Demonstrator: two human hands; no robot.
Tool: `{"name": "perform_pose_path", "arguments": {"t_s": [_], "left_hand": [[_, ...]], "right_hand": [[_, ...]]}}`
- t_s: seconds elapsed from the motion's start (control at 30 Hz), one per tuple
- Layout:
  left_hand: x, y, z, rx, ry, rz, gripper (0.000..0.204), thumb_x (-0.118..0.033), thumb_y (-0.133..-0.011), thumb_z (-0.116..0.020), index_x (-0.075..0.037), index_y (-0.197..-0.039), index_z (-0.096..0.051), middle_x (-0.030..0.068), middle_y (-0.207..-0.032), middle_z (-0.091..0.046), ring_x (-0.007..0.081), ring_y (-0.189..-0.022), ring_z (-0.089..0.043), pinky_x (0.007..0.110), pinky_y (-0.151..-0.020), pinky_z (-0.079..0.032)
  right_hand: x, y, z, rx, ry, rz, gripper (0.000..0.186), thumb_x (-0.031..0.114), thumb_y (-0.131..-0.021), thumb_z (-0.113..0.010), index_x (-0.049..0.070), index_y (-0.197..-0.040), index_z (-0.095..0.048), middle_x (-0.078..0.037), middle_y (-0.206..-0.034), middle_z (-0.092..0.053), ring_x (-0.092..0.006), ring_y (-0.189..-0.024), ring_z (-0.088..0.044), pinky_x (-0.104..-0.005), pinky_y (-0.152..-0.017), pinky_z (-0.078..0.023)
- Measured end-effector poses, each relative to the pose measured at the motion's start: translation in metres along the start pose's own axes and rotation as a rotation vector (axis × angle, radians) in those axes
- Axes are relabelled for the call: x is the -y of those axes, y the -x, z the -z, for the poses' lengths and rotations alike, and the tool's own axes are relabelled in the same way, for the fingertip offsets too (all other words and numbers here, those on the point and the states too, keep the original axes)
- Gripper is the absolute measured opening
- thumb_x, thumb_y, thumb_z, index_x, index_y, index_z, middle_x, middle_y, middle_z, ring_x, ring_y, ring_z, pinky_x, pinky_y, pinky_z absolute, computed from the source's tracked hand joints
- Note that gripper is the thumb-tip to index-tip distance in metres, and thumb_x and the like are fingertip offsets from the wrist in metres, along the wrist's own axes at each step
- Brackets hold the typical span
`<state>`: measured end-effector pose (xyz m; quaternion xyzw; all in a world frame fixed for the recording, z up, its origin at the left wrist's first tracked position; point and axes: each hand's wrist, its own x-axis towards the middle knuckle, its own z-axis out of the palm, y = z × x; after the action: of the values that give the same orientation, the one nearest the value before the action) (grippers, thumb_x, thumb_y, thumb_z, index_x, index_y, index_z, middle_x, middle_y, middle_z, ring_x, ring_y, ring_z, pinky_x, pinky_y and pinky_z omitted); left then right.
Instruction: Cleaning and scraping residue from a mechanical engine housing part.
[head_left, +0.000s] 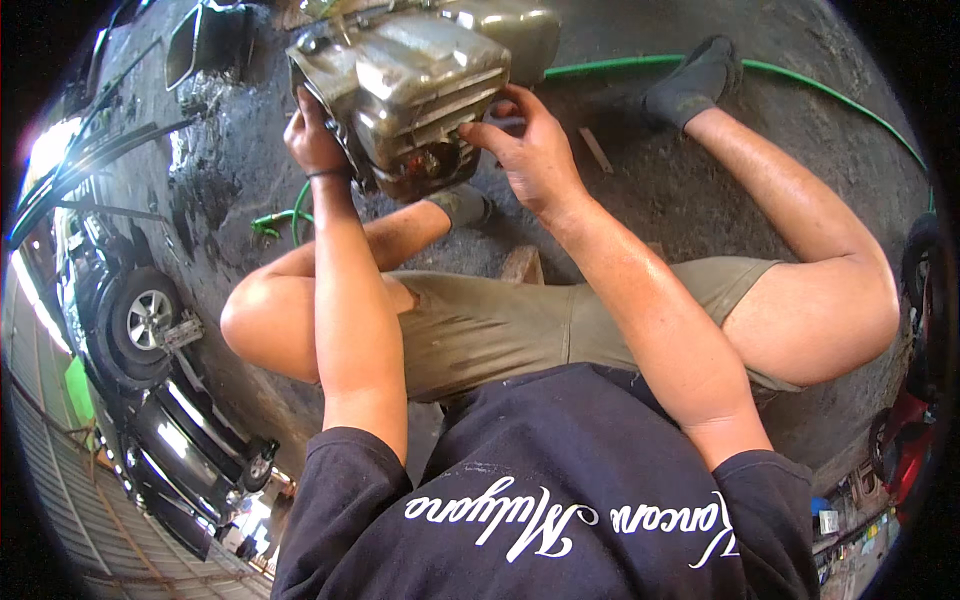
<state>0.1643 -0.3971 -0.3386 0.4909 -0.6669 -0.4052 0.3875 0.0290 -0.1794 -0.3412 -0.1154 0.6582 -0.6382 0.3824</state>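
A greasy, silver-grey metal engine part point(430, 75) with a ribbed, box-like housing is in front of me at the top of the view. An opening with a reddish-brown spot shows low on its near side. My left hand point(316, 140) is wrapped round the part's left edge, its fingers partly hidden. At the near right corner of the part, my right hand point(535, 150) is closed, thumb and fingers bent against the metal. Whether a small piece lies between those fingertips, I cannot tell.
A green hose point(800, 80) runs across the dark, stained floor behind the part, and its end fitting point(265, 222) lies at left. A small wooden block point(521, 267) sits between my legs. Vehicles point(150, 320) stand at left, and a red one point(910, 450) at right.
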Motion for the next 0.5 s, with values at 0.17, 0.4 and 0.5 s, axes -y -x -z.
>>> {"name": "perform_pose_path", "arguments": {"t_s": [0.17,0.4,0.5], "left_hand": [[-0.003,-0.013,-0.009,-0.015,-0.053,0.001,0.054,-0.045,-0.095,-0.062,0.000,-0.065,-0.063,-0.0041,-0.062,-0.054,0.0073,-0.059,-0.041,0.029,-0.054,-0.033],[-0.014,-0.015,-0.028,-0.048,-0.022,-0.011,0.054,-0.044,-0.093,-0.064,0.004,-0.070,-0.068,-0.0015,-0.061,-0.058,0.0083,-0.058,-0.043,0.030,-0.054,-0.037],[-0.020,-0.016,-0.022,-0.087,-0.155,-0.004,0.053,-0.044,-0.093,-0.064,0.005,-0.072,-0.070,-0.0011,-0.061,-0.059,0.0083,-0.057,-0.044,0.030,-0.053,-0.037]], "right_hand": [[0.008,-0.008,0.007,0.045,-0.097,0.213,0.043,0.028,-0.076,-0.076,-0.002,-0.106,-0.067,-0.017,-0.099,-0.069,-0.0269,-0.090,-0.067,-0.0371,-0.080,-0.052],[0.032,-0.016,0.025,0.292,-0.061,0.150,0.051,0.018,-0.076,-0.082,-0.002,-0.117,-0.061,-0.008,-0.107,-0.068,-0.0177,-0.097,-0.061,-0.0327,-0.092,-0.046],[0.086,-0.008,0.020,0.202,0.035,0.063,0.048,0.021,-0.074,-0.079,-0.002,-0.113,-0.064,-0.015,-0.106,-0.070,-0.0240,-0.098,-0.065,-0.0348,-0.089,-0.050]]}}
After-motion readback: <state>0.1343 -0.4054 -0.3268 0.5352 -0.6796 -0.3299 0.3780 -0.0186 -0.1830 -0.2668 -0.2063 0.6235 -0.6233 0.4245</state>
